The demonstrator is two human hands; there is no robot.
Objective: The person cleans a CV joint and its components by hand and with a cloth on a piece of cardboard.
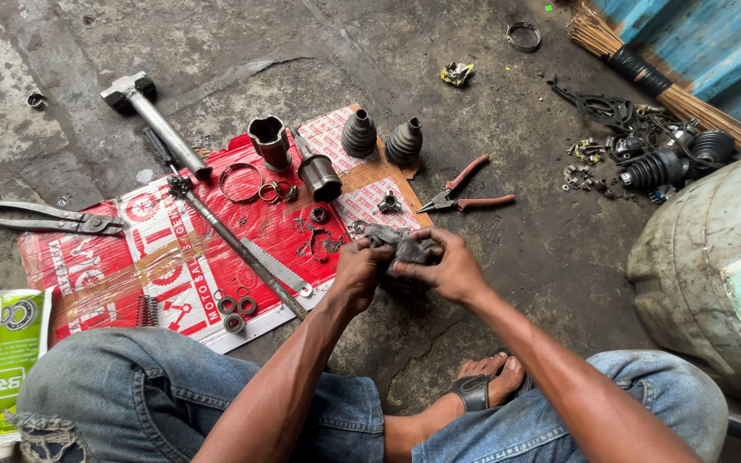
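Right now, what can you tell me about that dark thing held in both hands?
The rag is a dark grey, crumpled, greasy-looking piece of cloth, bunched into a wad. The left hand and the right hand pinch it from either side, fingers curled into its folds. It is held just above the concrete floor, near the corner of the red cardboard. Whether it wraps a part cannot be seen.

Red-and-white printed cardboard [130, 266], orange-handled pliers [465, 195], dark grey rag [400, 247].
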